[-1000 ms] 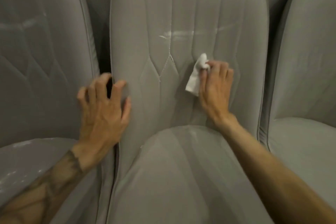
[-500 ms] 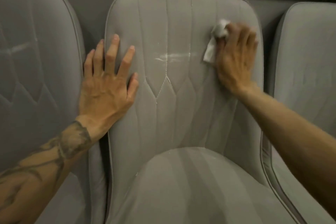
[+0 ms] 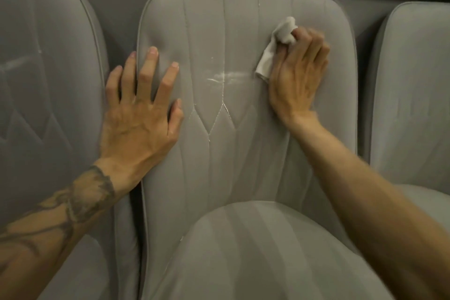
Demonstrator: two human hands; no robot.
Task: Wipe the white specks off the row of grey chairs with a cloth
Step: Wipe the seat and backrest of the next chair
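Your right hand [image 3: 298, 75] grips the white cloth [image 3: 276, 50], fingers curled round the bunched top of it and pressing it against the upper right of the middle chair [image 3: 219, 19]'s backrest. Its loose tail hangs down beside your thumb. Your left hand [image 3: 140, 117] lies flat on the backrest's left edge with its fingers spread and holds nothing, apparently to brace the chair.

The white smear [image 3: 226, 77] sits at the backrest's centre, just left of the cloth's tail and not under it. That is the 1st risk: your pressure falls above and to the right of the mark, so a stroke at this height likely passes over it. Only the limp tail would brush it.

The 2nd risk is the stitched seam [image 3: 222, 107] running down from the smear. It already looks white, so a hard sideways rub may pack residue into the stitching rather than lift it.

The 3rd risk is the wad itself. Bunched this tightly, it offers a small face that probably loads up quickly and then spreads the powder.

Loosened specks may also drop onto the seat cushion [image 3: 267, 251] below.

The left chair [image 3: 60, 117] shows faint white marks [image 3: 19, 63], which are easy to overlook in this dim light. I cannot tell whether the right chair [image 3: 414, 80] has any.
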